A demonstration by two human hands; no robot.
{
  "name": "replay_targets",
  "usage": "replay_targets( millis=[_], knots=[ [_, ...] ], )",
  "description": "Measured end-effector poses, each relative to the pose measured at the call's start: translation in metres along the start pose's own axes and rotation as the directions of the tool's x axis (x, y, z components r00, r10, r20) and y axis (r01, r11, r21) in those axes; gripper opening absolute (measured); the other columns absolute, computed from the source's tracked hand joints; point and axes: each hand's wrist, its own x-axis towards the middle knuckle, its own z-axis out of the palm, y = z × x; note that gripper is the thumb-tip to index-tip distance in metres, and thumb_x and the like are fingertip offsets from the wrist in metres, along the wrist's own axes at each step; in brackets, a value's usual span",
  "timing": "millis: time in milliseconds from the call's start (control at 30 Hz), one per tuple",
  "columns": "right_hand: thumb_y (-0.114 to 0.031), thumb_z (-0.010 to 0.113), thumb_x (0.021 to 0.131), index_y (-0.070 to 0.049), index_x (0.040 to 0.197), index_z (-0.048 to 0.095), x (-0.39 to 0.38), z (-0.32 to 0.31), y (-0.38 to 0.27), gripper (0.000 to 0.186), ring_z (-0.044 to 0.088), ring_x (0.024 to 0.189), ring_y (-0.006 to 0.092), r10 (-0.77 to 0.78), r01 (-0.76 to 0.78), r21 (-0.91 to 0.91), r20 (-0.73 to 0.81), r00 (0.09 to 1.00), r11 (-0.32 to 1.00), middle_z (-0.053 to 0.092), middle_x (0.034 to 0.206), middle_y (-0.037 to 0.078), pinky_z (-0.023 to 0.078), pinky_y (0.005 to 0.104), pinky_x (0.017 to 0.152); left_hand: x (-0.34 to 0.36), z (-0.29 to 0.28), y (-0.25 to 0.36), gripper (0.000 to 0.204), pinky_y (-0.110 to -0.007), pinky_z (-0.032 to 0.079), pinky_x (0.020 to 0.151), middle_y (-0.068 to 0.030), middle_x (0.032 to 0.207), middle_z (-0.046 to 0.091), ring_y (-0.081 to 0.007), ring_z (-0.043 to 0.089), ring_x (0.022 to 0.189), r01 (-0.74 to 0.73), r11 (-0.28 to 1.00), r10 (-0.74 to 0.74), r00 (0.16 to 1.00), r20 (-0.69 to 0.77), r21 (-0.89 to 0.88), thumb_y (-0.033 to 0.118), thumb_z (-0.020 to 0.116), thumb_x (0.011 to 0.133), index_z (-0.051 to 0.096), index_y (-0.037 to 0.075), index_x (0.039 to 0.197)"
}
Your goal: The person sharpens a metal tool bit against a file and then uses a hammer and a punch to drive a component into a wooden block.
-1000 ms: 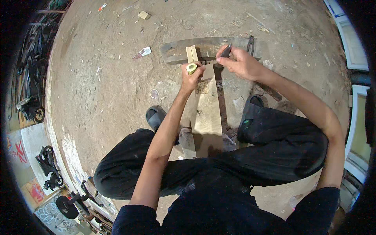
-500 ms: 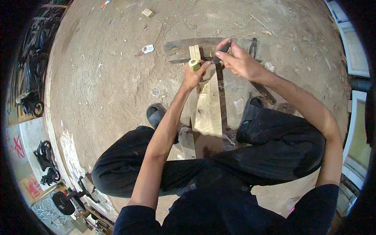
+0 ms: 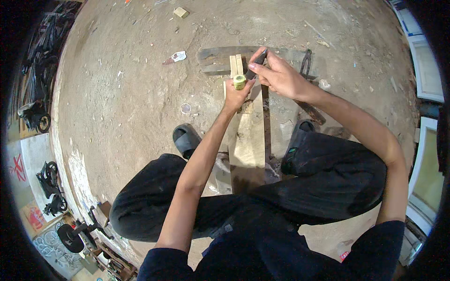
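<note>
My left hand [image 3: 237, 98] is closed around a short pale green-yellow bamboo tube [image 3: 239, 83], whose round cut end faces up. Just to its right, my right hand [image 3: 283, 79] grips a knife by its dark tapered handle [image 3: 258, 62]. The handle slants up and to the right, while its lower end comes down close beside the tube and my left thumb. The blade barely shows. Both hands are over the far end of a long pale wooden plank [image 3: 247, 136] that runs between my legs. Two light wood strips [image 3: 236, 64] stick out beyond the tube.
A dark crosswise board [image 3: 215, 61] lies at the plank's far end. Pliers [image 3: 306, 63] and a dark flat bar [image 3: 310, 112] are right of my right hand. A small wood block [image 3: 180, 12] and scraps litter the dirt floor. White-framed panels [image 3: 424, 173] line the right side.
The bamboo tube has shifted slightly right, together with my left hand. My right hand has moved a little left, and the knife handle now stands steeper beside the tube.
</note>
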Motion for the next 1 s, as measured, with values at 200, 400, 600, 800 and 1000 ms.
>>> replay_targets(
  millis=[200, 400, 600, 800, 1000],
  knots=[
    [-0.029, 0.049, 0.102, -0.007, 0.109, 0.050, -0.010, 0.001, -0.039, 0.022, 0.047, 0.048, 0.0079, 0.091, -0.081, -0.327, 0.016, 0.996, 0.942, 0.052, 0.059, 0.003, 0.036, 0.0271, 0.043, 0.004, -0.002, -0.016, 0.021, -0.027, 0.037, 0.047, 0.0023, 0.058, 0.054, -0.0065, 0.047, 0.052, -0.102, 0.995, 0.102, 0.995, -0.009, 0.008, 0.012, 0.069, 0.082, 0.057, 0.002, 0.067],
    [-0.032, 0.053, 0.099, -0.002, 0.109, 0.051, -0.012, -0.006, -0.026, 0.032, 0.047, 0.049, 0.0153, -0.140, 0.110, -0.585, -0.007, 0.990, 0.803, 0.048, 0.054, 0.008, 0.038, 0.0364, 0.050, 0.008, 0.011, -0.012, 0.022, -0.028, 0.037, 0.048, 0.0023, 0.058, 0.053, -0.0067, 0.047, 0.053, -0.117, 0.992, 0.115, 0.992, 0.042, 0.052, 0.014, 0.069, 0.081, 0.058, 0.002, 0.067],
    [-0.031, 0.053, 0.098, -0.001, 0.111, 0.046, -0.010, -0.006, -0.017, 0.034, 0.057, 0.064, 0.0306, -0.176, 0.147, -0.524, -0.005, 0.984, 0.839, 0.056, 0.067, 0.016, 0.043, 0.0410, 0.059, 0.008, -0.005, -0.009, 0.018, -0.028, 0.037, 0.047, 0.0025, 0.059, 0.054, -0.0067, 0.047, 0.052, -0.100, 0.995, 0.098, 0.971, 0.218, -0.002, 0.012, 0.068, 0.083, 0.059, 0.003, 0.071],
    [-0.031, 0.054, 0.096, 0.000, 0.110, 0.045, -0.001, 0.006, -0.061, 0.035, 0.064, 0.070, 0.0383, -0.026, 0.014, -0.505, -0.017, 1.000, 0.863, 0.062, 0.072, 0.022, 0.047, 0.0466, 0.065, 0.002, -0.005, 0.019, 0.030, -0.027, 0.035, 0.048, 0.0034, 0.060, 0.053, -0.0067, 0.044, 0.053, 0.052, 0.978, -0.118, 0.935, 0.334, 0.200, 0.029, 0.072, 0.088, 0.060, 0.005, 0.074],
    [-0.036, 0.054, 0.094, 0.001, 0.108, 0.048, 0.019, 0.012, -0.113, 0.040, 0.066, 0.076, 0.0388, -0.260, 0.091, -0.702, -0.137, 0.956, 0.706, 0.065, 0.078, 0.021, 0.049, 0.0469, 0.067, 0.001, -0.008, 0.018, 0.027, -0.029, 0.037, 0.048, 0.0024, 0.059, 0.054, -0.0070, 0.047, 0.053, 0.075, 0.996, -0.079, 0.994, 0.081, 0.053, 0.021, 0.070, 0.088, 0.059, 0.004, 0.071]
  ],
)
